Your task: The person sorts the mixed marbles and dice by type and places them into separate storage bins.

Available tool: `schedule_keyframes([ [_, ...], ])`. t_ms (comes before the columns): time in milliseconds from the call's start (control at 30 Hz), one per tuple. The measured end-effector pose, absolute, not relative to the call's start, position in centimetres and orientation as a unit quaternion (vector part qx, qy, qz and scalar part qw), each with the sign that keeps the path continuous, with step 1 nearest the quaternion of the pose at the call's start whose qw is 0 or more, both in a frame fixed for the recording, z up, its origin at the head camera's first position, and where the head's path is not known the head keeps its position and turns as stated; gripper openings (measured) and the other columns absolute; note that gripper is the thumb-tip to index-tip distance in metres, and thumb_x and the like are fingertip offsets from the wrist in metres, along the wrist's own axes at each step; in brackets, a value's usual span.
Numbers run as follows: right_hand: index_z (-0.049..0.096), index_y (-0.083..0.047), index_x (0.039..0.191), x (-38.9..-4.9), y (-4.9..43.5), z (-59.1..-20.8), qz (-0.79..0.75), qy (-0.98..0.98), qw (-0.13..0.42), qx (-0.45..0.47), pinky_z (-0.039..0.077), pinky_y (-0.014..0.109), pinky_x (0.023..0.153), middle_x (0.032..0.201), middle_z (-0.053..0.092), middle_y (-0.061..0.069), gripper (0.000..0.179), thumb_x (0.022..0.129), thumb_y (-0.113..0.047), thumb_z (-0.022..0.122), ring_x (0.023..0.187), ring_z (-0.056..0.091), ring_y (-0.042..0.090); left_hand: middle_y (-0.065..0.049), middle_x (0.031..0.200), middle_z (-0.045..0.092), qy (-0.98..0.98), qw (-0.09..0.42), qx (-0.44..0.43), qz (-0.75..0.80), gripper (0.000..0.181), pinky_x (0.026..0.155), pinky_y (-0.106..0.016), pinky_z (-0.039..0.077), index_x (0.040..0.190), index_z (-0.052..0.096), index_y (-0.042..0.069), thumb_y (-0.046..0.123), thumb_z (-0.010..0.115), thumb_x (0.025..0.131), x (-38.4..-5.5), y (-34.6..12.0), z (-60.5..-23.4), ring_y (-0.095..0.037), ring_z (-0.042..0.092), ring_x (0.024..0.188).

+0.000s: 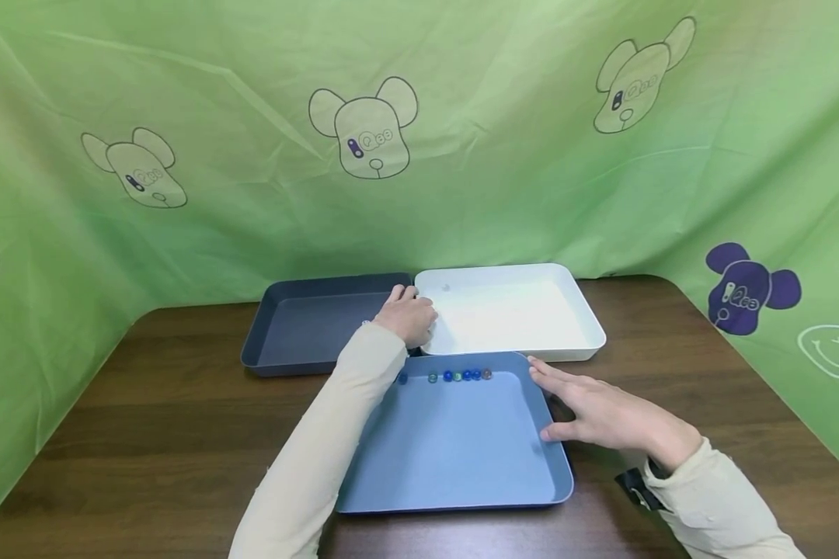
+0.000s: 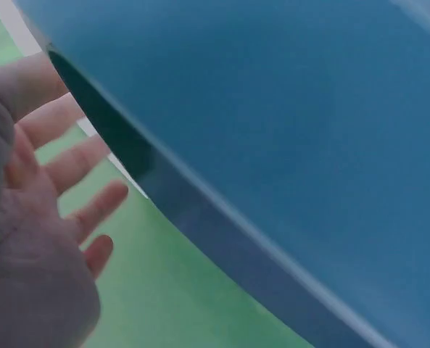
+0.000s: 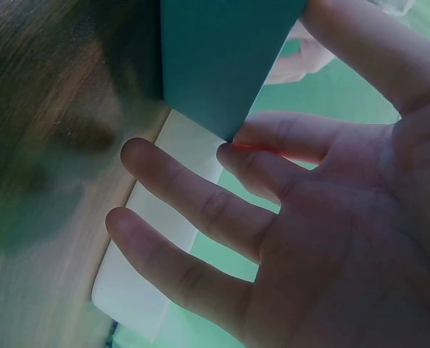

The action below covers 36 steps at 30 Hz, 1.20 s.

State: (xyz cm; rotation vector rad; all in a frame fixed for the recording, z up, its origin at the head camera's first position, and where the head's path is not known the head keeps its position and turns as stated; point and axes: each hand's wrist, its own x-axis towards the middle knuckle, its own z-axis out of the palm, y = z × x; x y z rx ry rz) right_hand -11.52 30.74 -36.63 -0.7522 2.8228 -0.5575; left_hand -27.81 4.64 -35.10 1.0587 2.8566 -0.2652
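Note:
A light blue tray (image 1: 461, 450) lies nearest the person, with several glass marbles (image 1: 466, 375) lined up along its far wall. Most marbles are blue; others look clear, green and brownish. My left hand (image 1: 407, 317) reaches over the tray's far left corner, fingers loosely bent near its rim, with nothing seen in the palm in the left wrist view. The sleeve covers part of the tray's left side. My right hand (image 1: 601, 407) has its fingers spread, and its fingertips (image 3: 233, 148) rest at the far right corner of the blue tray.
Behind the blue tray stand a dark grey tray (image 1: 308, 326) on the left and a white tray (image 1: 510, 310) on the right, side by side. All sit on a brown wooden table (image 1: 182, 419). A green printed cloth (image 1: 252, 217) hangs behind and along both sides.

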Motion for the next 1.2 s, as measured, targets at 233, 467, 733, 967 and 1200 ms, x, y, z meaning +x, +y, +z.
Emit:
schedule_keyframes([
  [233,0.041,0.013,0.148,-11.5,30.6,-36.7,-0.186,0.947,0.084,-0.247,0.037,0.062,0.104,0.159,0.029,0.029,0.084,0.092,-0.04,0.074,0.137,0.039,0.051,-0.003,0.149,0.051,0.937,0.061,0.333,-0.083,0.028,0.113,-0.043,0.023,0.126,0.069,0.019,0.03,0.056,0.104,-27.4,4.0,-35.0,-0.03,0.037,0.14],
  [467,0.041,0.014,0.147,-11.4,30.7,-36.7,-0.186,0.947,0.081,-0.251,0.038,0.063,0.104,0.158,0.03,0.03,0.083,0.091,-0.039,0.074,0.135,0.04,0.052,-0.002,0.133,0.062,0.933,0.058,0.346,-0.075,0.024,0.111,-0.043,0.025,0.117,0.072,0.019,0.029,0.056,0.104,-27.4,3.8,-34.9,-0.029,0.043,0.133],
  [733,0.041,0.014,0.147,-11.5,30.7,-36.6,-0.19,0.946,0.086,-0.248,0.037,0.062,0.104,0.158,0.029,0.03,0.084,0.091,-0.039,0.075,0.137,0.039,0.051,0.001,0.123,0.065,0.934,0.059,0.343,-0.074,0.021,0.114,-0.044,0.022,0.11,0.073,0.02,0.027,0.055,0.105,-27.3,3.7,-34.8,-0.028,0.043,0.135],
  [967,0.041,0.013,0.147,-11.5,30.7,-36.6,-0.188,0.946,0.081,-0.25,0.038,0.061,0.104,0.158,0.031,0.029,0.084,0.091,-0.039,0.075,0.137,0.04,0.05,0.002,0.117,0.068,0.936,0.054,0.34,-0.076,0.02,0.115,-0.044,0.02,0.1,0.073,0.018,0.027,0.056,0.105,-27.0,3.6,-34.8,-0.027,0.045,0.133],
  [1200,0.042,0.014,0.147,-11.4,30.9,-36.6,-0.189,0.945,0.078,-0.256,0.037,0.061,0.105,0.158,0.031,0.029,0.083,0.091,-0.038,0.075,0.137,0.039,0.05,0.002,0.115,0.068,0.936,0.054,0.342,-0.069,0.021,0.116,-0.044,0.019,0.097,0.072,0.019,0.027,0.055,0.106,-26.6,3.2,-34.8,-0.026,0.049,0.128],
])
